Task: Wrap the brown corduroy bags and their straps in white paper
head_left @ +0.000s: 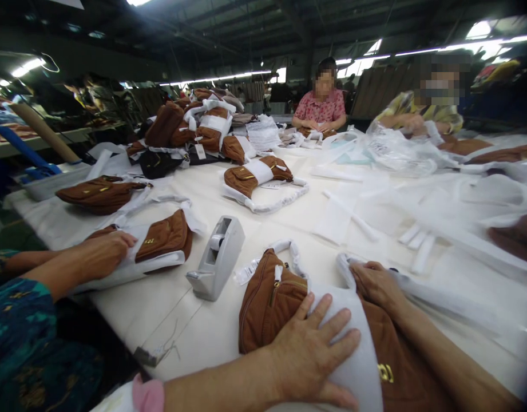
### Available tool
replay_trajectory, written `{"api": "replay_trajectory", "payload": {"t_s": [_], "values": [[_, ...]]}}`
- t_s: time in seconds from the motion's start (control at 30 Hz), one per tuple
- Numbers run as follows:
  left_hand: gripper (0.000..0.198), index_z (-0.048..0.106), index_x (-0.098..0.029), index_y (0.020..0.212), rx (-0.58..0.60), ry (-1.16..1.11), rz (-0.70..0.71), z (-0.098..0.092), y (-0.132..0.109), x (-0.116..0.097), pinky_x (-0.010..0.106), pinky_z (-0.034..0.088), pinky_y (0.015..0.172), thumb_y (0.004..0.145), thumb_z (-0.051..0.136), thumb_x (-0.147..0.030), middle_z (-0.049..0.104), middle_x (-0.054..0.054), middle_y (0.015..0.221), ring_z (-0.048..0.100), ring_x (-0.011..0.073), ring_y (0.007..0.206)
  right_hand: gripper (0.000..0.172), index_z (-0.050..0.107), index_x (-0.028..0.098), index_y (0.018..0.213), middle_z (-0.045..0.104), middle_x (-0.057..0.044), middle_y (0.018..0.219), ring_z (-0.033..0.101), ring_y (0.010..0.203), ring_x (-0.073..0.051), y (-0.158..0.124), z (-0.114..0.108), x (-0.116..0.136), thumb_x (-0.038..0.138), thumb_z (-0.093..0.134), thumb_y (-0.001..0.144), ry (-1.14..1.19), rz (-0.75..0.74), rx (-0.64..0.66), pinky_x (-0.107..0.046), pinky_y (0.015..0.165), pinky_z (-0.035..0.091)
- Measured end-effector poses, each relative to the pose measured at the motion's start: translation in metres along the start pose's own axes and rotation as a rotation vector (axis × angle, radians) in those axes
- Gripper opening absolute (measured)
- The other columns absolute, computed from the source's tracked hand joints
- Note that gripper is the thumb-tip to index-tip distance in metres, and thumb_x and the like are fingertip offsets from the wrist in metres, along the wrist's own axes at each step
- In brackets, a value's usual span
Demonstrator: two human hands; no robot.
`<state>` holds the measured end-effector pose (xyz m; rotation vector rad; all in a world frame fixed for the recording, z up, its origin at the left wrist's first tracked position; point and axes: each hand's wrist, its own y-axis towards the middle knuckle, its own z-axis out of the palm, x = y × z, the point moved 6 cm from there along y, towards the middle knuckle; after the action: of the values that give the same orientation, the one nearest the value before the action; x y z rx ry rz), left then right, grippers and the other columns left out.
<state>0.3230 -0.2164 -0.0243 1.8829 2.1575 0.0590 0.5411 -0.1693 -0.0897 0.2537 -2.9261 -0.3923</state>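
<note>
One white desk (212, 343) spreads widest. Two people (319, 111) are beyond the tape dispenser (218, 257). One brown bag (263, 312) lies just right of the dispenser; three smaller-looking bags (257, 177) lie about, two left of it, one beyond. One white sheet (351, 349) covers the near bag's middle. Right of the dispenser, two hands work: the left hand (314, 355) spread flat, the right hand (377, 283) gripping one wrapped strap (345, 269). One tag (246, 273) sits just beside the dispenser.
</note>
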Motion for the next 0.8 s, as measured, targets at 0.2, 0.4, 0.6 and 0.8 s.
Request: {"api": "replay_trajectory", "payload": {"t_s": [0.2, 0.4, 0.6, 0.8], "values": [[0.075, 0.024, -0.022, 0.137, -0.058, 0.034, 0.011, -0.002, -0.011, -0.006, 0.053, 0.018, 0.106, 0.079, 0.030, -0.069, 0.027, 0.006, 0.143, 0.018, 0.0323, 0.132, 0.026, 0.056, 0.019, 0.103, 0.064, -0.009, 0.095, 0.061, 0.086, -0.021, -0.009, -0.047, 0.003, 0.024, 0.036, 0.088, 0.014, 0.048, -0.102, -0.034, 0.079, 0.047], [0.075, 0.025, -0.020, 0.137, -0.064, 0.051, 0.035, -0.004, -0.015, -0.007, 0.052, 0.020, 0.105, 0.079, 0.029, -0.068, 0.028, 0.007, 0.143, 0.019, 0.0324, 0.132, 0.040, 0.051, 0.031, 0.121, 0.049, -0.005, 0.128, 0.058, 0.100, -0.021, -0.006, -0.062, 0.034, 0.015, 0.038, 0.087, -0.064, -0.341, 0.160, -0.034, 0.077, 0.051], [0.075, 0.026, -0.018, 0.136, -0.056, 0.057, 0.067, -0.001, -0.012, -0.003, 0.052, 0.020, 0.106, 0.080, 0.031, -0.068, 0.027, 0.009, 0.143, 0.019, 0.0317, 0.132, 0.028, 0.061, 0.024, 0.107, 0.060, -0.005, 0.114, 0.056, 0.102, -0.019, 0.014, -0.050, 0.048, 0.024, 0.038, 0.091, 0.069, -0.512, 0.288, -0.033, 0.086, 0.047], [0.064, 0.031, -0.020, 0.133, -0.075, 0.157, 0.050, -0.006, -0.012, -0.006, 0.048, 0.024, 0.105, 0.085, 0.027, -0.062, 0.031, 0.006, 0.141, 0.025, 0.0286, 0.130, 0.027, 0.063, 0.024, 0.101, 0.066, -0.006, 0.098, 0.063, 0.086, -0.018, 0.004, -0.035, 0.051, 0.026, 0.038, 0.091, 0.094, -0.492, 0.211, -0.030, 0.074, 0.053]]}}
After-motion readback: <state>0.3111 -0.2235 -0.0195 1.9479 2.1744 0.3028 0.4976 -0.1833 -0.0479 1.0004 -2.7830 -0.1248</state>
